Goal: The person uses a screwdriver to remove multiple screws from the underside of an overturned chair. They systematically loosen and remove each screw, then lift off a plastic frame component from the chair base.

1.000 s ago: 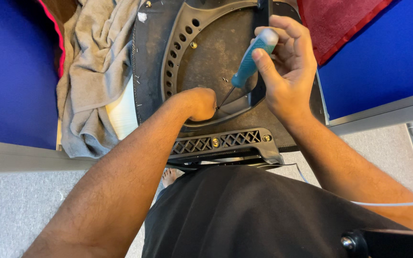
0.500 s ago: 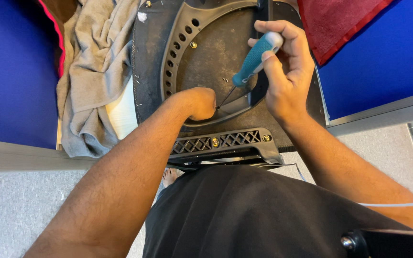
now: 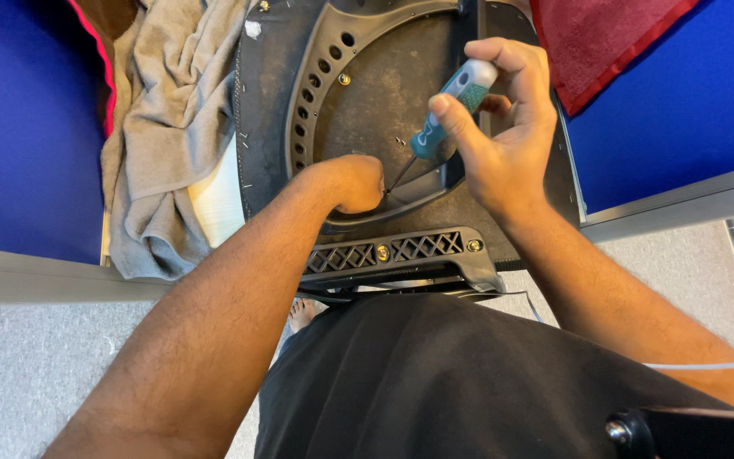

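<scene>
Step in hand, by my reading: driving or loosening a screw in the upturned chair base (image 3: 367, 93), centre frame. Right hand (image 3: 503, 136) is wrapped around one teal-handled screwdriver (image 3: 448, 106), tip down at the curved plastic bracket (image 3: 316, 76). Left hand (image 3: 357, 183), fisted, is pinched at the tip; what it holds is hidden. Next calls for keeping the blade seated. Count: three brass screws, one grey towel (image 3: 163, 127).

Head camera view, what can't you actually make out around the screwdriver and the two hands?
- Tip of the teal-handled screwdriver: too small, and it ends against the closed left hand, so any screw is hidden.
- What the left hand pinches: covered by its own fingers.
- Right hand palm: turned away; only its grip on the handle shows.
- Black round chair base: top cut off by the picture's edge.
</scene>
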